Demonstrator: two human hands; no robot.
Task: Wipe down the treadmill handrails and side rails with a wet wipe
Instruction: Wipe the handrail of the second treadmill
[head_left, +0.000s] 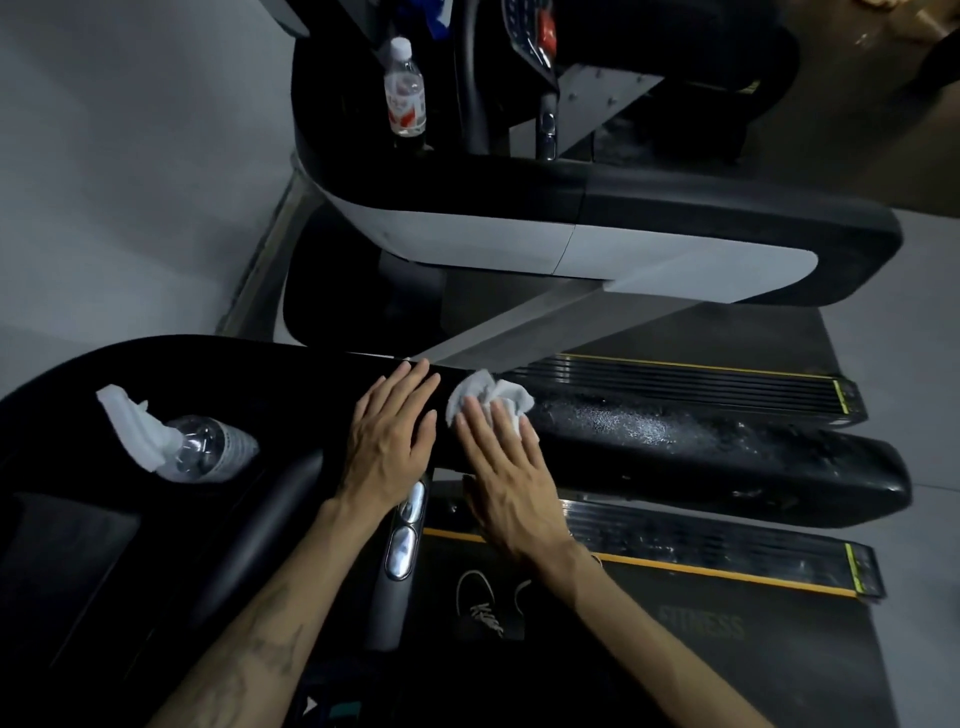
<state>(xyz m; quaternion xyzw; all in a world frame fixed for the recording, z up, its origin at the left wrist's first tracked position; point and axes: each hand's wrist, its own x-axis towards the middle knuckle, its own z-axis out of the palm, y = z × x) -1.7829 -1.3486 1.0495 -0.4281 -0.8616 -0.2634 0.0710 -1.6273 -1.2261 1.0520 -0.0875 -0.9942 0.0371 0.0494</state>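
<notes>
A thick black handrail (727, 457) of the treadmill runs from the console to the right, and its far stretch glistens wet. A crumpled white wet wipe (493, 397) lies on the rail near the console. My right hand (498, 467) presses flat on the wipe with straight fingers. My left hand (392, 436) rests flat on the rail just left of the wipe, fingers straight and holding nothing. The side rail (727, 545) with ribbed tread and a yellow stripe lies below the handrail.
A clear spray bottle (202, 447) lies on its side on the console at left. A neighbouring treadmill (571, 234) stands beyond, with a water bottle (405, 88) in its holder. Chrome grip sensors (402, 545) sit under my wrists. My shoe (483, 603) stands on the belt.
</notes>
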